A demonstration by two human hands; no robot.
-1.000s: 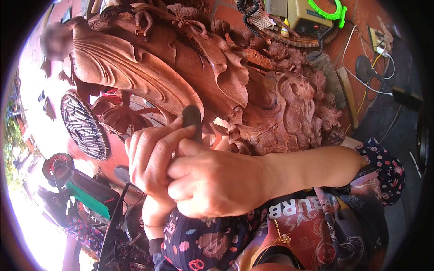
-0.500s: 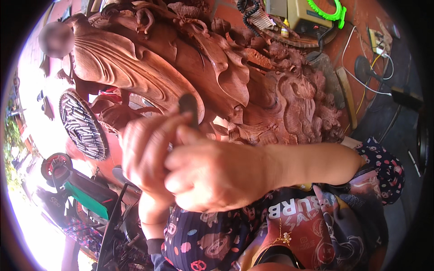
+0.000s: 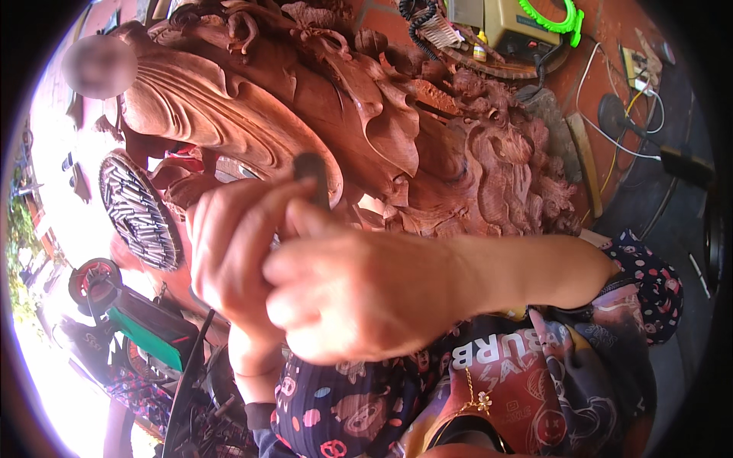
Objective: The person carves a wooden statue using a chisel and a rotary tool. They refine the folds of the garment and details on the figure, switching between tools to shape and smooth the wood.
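My two hands meet in front of a reddish-brown carved wooden sculpture (image 3: 282, 114) with flowing drapery folds. A dark, round-ended piece (image 3: 311, 169) sticks up between them; its lower part is hidden and its kind is unclear. My left hand (image 3: 229, 244), fingers curled, is closed on this piece near its upper end. Against it, my right hand (image 3: 343, 294) is a closed fist, with its forearm reaching in from the right. Whatever lies inside the right fist is covered by the fingers. The dark tip overlaps the carved folds in view, and whether it touches the wood cannot be told.
On the left lies a round tray (image 3: 139, 210) of many slim metal-ended tools. Below it is a scooter-like machine (image 3: 103, 294) with a green panel (image 3: 145, 338). A beige power box (image 3: 519, 34), a bright green ring (image 3: 561, 19) and white cables (image 3: 588, 84) are at upper right.
Both hands, with the dark piece between them, have shifted slightly to the left. The grip looks the same, and the sculpture stays nearly in place.
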